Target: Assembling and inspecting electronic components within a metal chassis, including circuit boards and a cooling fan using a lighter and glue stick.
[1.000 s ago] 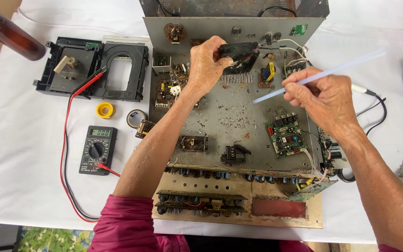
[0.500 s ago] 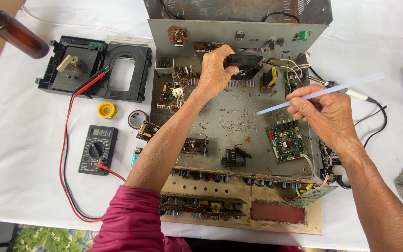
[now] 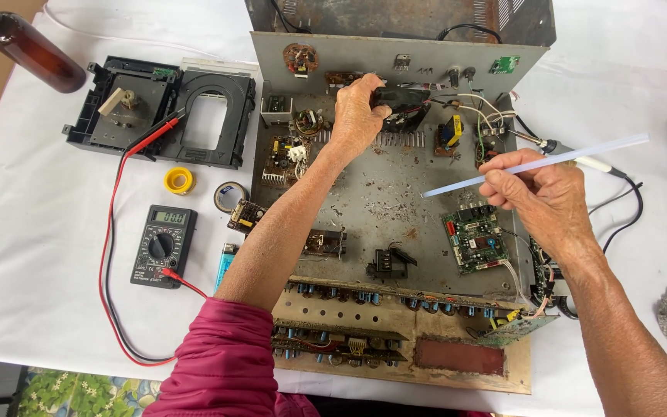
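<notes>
My left hand (image 3: 358, 116) fingers wrapped round black part (image 3: 401, 104) at back of grey metal box (image 3: 395, 193). My right hand (image 3: 538, 193) fingers pinch long clear stick (image 3: 534, 164) above green board (image 3: 476, 238). Meter (image 3: 162, 245) on desk (image 3: 32, 232), left side.

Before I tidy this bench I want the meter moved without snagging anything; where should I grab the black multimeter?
Grip the multimeter across its long sides at the upper half, by the display, coming from above. It lies flat, face up, with bare cloth on both sides. The red lead plugs in at its lower right corner, so keep your hand off that end.
</notes>
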